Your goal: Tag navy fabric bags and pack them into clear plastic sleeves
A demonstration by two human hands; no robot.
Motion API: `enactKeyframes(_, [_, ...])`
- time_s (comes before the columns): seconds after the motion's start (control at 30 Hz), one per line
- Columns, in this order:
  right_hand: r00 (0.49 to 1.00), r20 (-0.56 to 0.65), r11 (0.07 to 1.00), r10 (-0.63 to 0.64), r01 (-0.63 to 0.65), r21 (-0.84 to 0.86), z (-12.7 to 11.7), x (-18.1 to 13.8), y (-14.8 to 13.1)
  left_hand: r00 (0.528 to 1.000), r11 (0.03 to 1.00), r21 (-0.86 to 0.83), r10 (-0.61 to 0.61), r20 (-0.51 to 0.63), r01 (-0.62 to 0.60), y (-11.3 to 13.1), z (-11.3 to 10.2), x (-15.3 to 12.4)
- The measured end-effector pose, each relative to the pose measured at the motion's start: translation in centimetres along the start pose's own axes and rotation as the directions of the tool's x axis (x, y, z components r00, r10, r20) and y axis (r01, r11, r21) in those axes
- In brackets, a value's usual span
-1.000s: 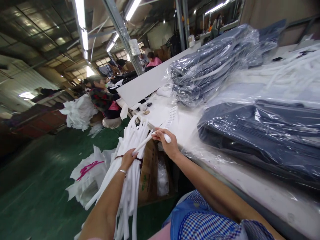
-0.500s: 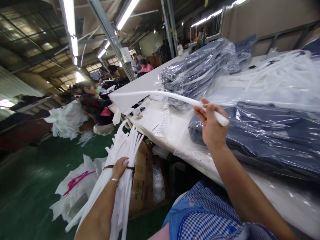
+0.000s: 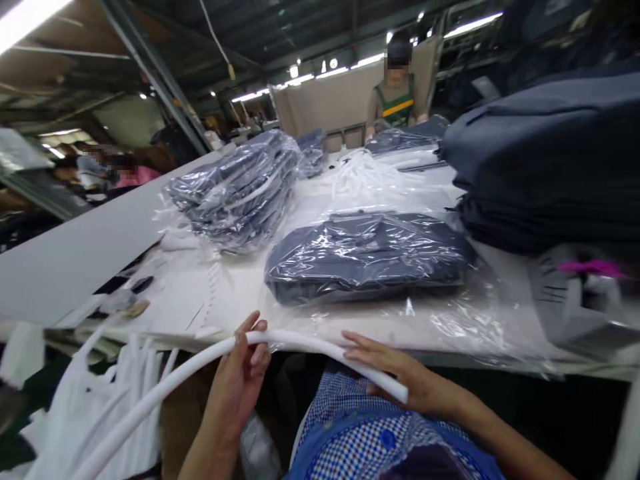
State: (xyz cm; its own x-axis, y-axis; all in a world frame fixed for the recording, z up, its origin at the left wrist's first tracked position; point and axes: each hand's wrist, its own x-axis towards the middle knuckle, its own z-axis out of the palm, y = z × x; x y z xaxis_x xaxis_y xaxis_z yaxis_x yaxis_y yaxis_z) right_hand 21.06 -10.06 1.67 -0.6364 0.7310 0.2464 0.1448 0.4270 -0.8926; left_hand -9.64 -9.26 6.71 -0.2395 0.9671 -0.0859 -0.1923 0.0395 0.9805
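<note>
A long white foam rod [image 3: 195,360] runs in a curve from the lower left up across the front of my body. My left hand [image 3: 245,367] is closed around its middle, thumb and fingers on either side. Near the rod's short right end, my right hand [image 3: 400,370] grips it loosely, its fingers rather straight along the rod. Beyond both hands, on the white table [image 3: 350,320], lies a dark blue-grey folded item in a clear plastic bag [image 3: 370,260]. At the lower left, a bunch of similar white rods [image 3: 125,407] hangs beside the table, partly behind the held rod.
More bagged dark items [image 3: 240,187] are piled at the table's left. A heap of white strips [image 3: 365,173] lies farther back. Stacked dark goods [image 3: 550,160] rise at the right. A person [image 3: 397,100] stands across the table.
My view has swung right toward the table. My left hand has left the bunch of rods and now grips the single foam rod. My right hand has come down with that rod.
</note>
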Motion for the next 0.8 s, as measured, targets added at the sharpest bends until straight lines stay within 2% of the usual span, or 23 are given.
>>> enactKeyframes(0.03, [0.998,-0.022,0.994,0.06,-0.061,-0.092,-0.7,-1.6,0.5,1.0,1.0,0.023,0.019,0.017,-0.019,-0.4,0.8,0.3])
enactKeyframes(0.1, [0.967,-0.208,0.954,0.148,-0.195,-0.229,-1.9,-4.2,1.2,0.991,0.997,0.066,0.039,0.128,-0.048,-1.5,2.5,0.6])
enactKeyframes(0.17, [0.876,-0.446,0.914,0.184,-0.32,-0.251,-2.3,-5.5,1.2,0.955,0.997,0.071,0.017,0.297,-0.04,-2.5,4.8,0.3])
enactKeyframes(0.2, [0.836,-0.512,0.911,0.196,-0.349,-0.22,-2.2,-5.6,1.0,0.92,0.998,0.061,-0.004,0.392,-0.022,-3.0,6.1,0.0])
enactKeyframes(0.23, [0.821,-0.53,0.921,0.211,-0.348,-0.174,-2.0,-5.3,0.5,0.873,0.999,0.049,-0.025,0.488,0.001,-3.5,7.6,-0.4])
enactKeyframes(0.3, [0.856,-0.462,0.955,0.234,-0.291,-0.056,-1.5,-4.3,-0.7,0.754,0.999,0.035,-0.048,0.655,0.032,-4.4,10.5,-0.8])
enactKeyframes(0.37, [0.879,-0.402,0.965,0.256,-0.255,0.059,-1.3,-3.4,-1.9,0.653,0.998,0.064,-0.044,0.756,-0.007,-5.1,12.8,-0.4])
enactKeyframes(0.4, [0.86,-0.422,0.957,0.288,-0.268,0.109,-1.5,-3.4,-2.3,0.635,0.992,0.1,-0.032,0.772,-0.071,-5.5,13.6,0.1])
enactKeyframes(0.43, [0.814,-0.475,0.943,0.333,-0.291,0.164,-1.8,-3.8,-2.6,0.64,0.974,0.156,-0.016,0.768,-0.163,-6.0,14.1,0.8])
enactKeyframes(0.47, [0.744,-0.553,0.926,0.377,-0.3,0.228,-2.4,-4.7,-2.8,0.661,0.933,0.228,0.013,0.751,-0.277,-6.6,14.5,1.7])
enactKeyframes(0.53, [0.57,-0.699,0.902,0.431,-0.25,0.353,-3.8,-7.4,-3.0,0.68,0.766,0.379,0.101,0.727,-0.519,-8.1,14.5,3.6])
enactKeyframes(0.6, [0.416,-0.785,0.887,0.459,-0.161,0.434,-5.1,-10.8,-3.2,0.645,0.538,0.481,0.165,0.746,-0.693,-10.1,14.2,5.3])
enactKeyframes(0.63, [0.359,-0.807,0.881,0.47,-0.132,0.454,-5.7,-12.3,-3.4,0.62,0.439,0.503,0.175,0.765,-0.745,-11.1,14.0,6.0])
enactKeyframes(0.7, [0.285,-0.817,0.865,0.502,-0.131,0.485,-6.3,-14.9,-4.0,0.594,0.3,0.533,0.168,0.787,-0.791,-13.1,13.7,7.1])
enactKeyframes(0.73, [0.273,-0.806,0.85,0.526,-0.144,0.506,-6.4,-15.8,-4.2,0.594,0.259,0.546,0.168,0.787,-0.796,-14.0,13.7,7.6])
enactKeyframes(0.8, [0.308,-0.752,0.811,0.583,-0.179,0.556,-6.1,-17.1,-4.7,0.601,0.207,0.567,0.18,0.779,-0.797,-15.2,13.8,8.5])
